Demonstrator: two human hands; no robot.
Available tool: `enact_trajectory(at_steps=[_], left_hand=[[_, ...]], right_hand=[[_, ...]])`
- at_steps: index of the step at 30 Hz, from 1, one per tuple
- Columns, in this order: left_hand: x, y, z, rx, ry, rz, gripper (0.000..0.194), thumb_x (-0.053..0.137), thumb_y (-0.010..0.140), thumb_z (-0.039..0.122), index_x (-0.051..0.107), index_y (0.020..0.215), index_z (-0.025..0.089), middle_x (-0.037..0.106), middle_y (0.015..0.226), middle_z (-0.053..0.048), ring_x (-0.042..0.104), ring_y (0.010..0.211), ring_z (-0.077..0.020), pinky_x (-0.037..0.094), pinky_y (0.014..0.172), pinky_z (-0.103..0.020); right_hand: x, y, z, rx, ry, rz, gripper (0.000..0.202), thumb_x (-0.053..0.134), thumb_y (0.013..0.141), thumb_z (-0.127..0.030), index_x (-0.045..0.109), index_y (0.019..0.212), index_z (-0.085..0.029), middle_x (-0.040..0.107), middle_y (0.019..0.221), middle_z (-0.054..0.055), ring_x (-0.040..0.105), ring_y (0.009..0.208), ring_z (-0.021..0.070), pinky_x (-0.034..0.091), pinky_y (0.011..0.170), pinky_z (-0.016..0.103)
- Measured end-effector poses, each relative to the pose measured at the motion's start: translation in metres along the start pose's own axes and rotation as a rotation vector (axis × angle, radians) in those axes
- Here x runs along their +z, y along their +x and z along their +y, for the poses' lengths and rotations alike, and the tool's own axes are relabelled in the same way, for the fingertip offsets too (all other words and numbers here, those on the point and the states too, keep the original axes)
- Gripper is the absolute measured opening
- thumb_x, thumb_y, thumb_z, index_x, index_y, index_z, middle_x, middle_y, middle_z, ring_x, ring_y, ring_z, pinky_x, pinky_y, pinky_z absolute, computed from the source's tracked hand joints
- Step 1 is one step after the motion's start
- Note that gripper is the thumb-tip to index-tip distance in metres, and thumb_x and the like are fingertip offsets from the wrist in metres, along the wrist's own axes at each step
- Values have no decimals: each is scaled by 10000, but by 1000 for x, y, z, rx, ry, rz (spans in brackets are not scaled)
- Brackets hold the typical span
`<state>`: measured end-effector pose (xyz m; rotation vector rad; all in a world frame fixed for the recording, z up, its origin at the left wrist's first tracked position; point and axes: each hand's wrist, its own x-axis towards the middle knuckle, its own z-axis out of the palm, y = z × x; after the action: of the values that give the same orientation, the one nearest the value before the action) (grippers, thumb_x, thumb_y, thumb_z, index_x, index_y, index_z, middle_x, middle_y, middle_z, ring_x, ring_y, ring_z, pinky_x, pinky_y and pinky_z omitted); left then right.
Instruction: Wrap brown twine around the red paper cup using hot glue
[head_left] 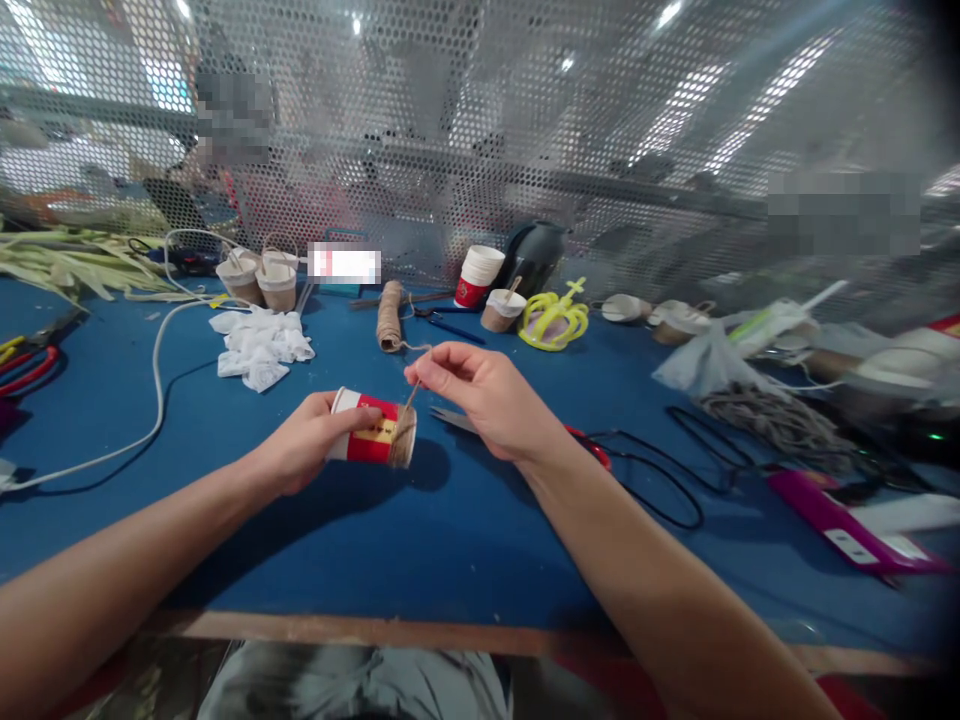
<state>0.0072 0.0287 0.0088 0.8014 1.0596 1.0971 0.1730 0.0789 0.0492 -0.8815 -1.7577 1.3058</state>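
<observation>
My left hand is closed around a red and white paper cup, which lies sideways above the table. Brown twine is wound around the cup's right end. Between its thumb and fingertips my right hand pinches the twine, which runs taut up from the cup. A roll of the same twine lies behind the hands, with a strand trailing toward my right hand. Beneath the right hand are scissors with red handles, partly hidden by the wrist.
Behind stand stacked paper cups, twine-wrapped cups and a yellow crown-shaped piece. White cloth and a white cable lie left. A purple glue gun and black cord are on the right. A perforated metal screen closes the back.
</observation>
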Motion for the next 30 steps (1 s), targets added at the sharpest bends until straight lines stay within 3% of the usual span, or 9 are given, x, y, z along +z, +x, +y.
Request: enact_trajectory(at_steps=[12, 24, 30], left_hand=[[4, -4, 2, -67, 36, -34, 179, 711, 602, 260, 644, 648, 100, 625, 532, -8, 513, 442, -70, 348, 433, -160], [5, -7, 4, -49, 96, -71, 185, 720, 584, 280, 619, 593, 125, 605, 511, 1, 488, 430, -75, 333, 429, -175], [5, -4, 3, -47, 69, -15, 148, 702, 595, 254, 648, 617, 118, 623, 523, -10, 501, 436, -79, 338, 429, -174]], right_hand=[[-1, -1, 4, -24, -204, 17, 235, 595, 740, -398, 566, 713, -166, 617, 732, 17, 559, 697, 134, 445, 693, 277], [0, 3, 14, -24, -346, 9, 224, 549, 769, -364, 553, 674, -161, 559, 650, -8, 487, 599, 106, 412, 608, 253], [-3, -4, 4, -24, -317, 0, 217, 525, 791, -363, 543, 712, -162, 609, 721, 26, 542, 663, 127, 429, 650, 263]])
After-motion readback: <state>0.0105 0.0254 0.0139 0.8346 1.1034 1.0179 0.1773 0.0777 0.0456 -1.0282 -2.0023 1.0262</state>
